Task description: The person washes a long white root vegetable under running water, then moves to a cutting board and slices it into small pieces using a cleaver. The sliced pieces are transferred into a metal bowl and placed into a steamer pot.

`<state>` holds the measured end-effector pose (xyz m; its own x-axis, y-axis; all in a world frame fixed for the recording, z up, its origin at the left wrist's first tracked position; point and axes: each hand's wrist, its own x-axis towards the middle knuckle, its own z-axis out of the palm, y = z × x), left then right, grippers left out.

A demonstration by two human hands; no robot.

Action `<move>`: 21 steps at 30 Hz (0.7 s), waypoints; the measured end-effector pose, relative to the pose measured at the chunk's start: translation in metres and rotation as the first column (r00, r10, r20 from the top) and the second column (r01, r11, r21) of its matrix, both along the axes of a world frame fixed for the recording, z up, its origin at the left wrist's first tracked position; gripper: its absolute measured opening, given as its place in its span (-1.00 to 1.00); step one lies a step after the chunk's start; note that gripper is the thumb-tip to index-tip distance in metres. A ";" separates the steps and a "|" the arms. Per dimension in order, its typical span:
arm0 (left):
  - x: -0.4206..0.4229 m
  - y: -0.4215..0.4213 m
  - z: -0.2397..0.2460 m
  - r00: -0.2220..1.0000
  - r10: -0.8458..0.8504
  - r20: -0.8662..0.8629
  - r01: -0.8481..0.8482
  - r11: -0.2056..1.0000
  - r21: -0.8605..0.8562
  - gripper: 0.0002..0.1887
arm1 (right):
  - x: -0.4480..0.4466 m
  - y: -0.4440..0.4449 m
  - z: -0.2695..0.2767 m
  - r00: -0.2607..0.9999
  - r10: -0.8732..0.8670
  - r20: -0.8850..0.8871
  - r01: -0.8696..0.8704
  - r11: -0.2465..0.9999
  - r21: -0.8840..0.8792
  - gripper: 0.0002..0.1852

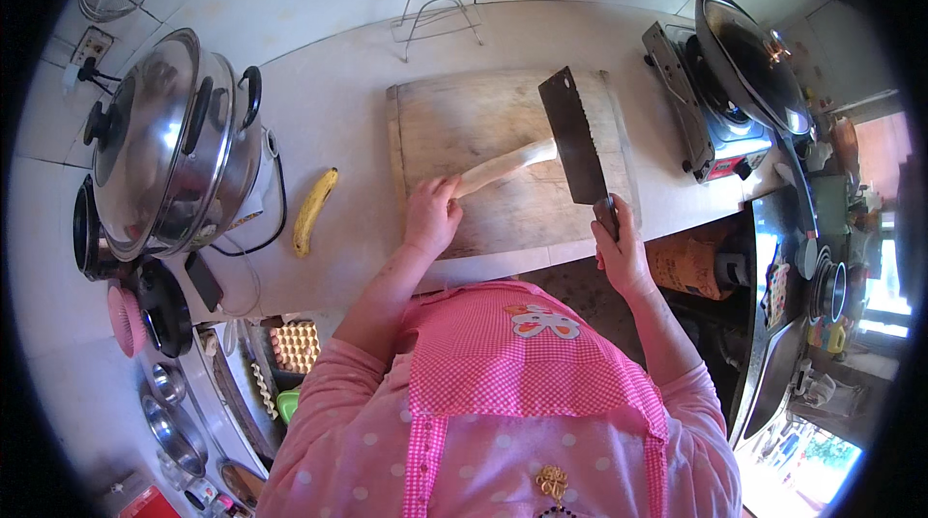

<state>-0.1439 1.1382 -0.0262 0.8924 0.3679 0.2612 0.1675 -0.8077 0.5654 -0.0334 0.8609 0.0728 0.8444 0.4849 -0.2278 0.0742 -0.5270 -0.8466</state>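
A long pale peeled root vegetable (507, 166) lies slantwise over a wooden cutting board (464, 112). My left hand (435, 213) grips its lower left end. In my right hand (620, 246) is the handle of a dark-bladed cleaver (570, 134), which has a toothed back edge. The blade is at the vegetable's right end; whether it touches cannot be told. A spotted yellow banana (315, 212) lies on the counter to the left of the board.
A large lidded steel pot (217, 177) stands at the left, with a cable and a dark phone-like object (204, 281) near it. Behind the board is a wire rack (437, 18). On the right, a portable gas stove (678, 97) carries a lidded wok (754, 61).
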 end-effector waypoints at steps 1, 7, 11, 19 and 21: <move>0.000 0.000 -0.003 1.000 0.003 0.006 -0.003 1.000 -0.014 -0.58 | 0.002 -0.001 -0.001 1.000 0.020 0.019 -0.021 1.000 0.011 -0.48; 0.000 -0.003 -0.002 1.000 0.024 0.019 -0.023 0.999 -0.024 -0.57 | 0.012 -0.001 -0.004 0.999 0.027 -0.020 -0.028 0.998 -0.061 -0.48; -0.001 -0.006 -0.004 0.997 0.058 0.041 -0.057 0.998 -0.019 -0.57 | 0.015 0.002 -0.001 0.998 0.052 -0.044 -0.056 0.993 -0.107 -0.49; 0.000 -0.005 -0.003 0.997 0.068 0.041 -0.067 0.997 -0.025 -0.58 | 0.032 0.010 0.013 0.968 0.111 -0.227 -0.133 0.987 -0.087 -0.59; 0.000 -0.006 -0.003 0.997 0.063 0.043 -0.061 0.998 -0.032 -0.58 | 0.035 0.017 -0.005 0.970 0.109 -0.219 -0.148 0.975 -0.168 -0.60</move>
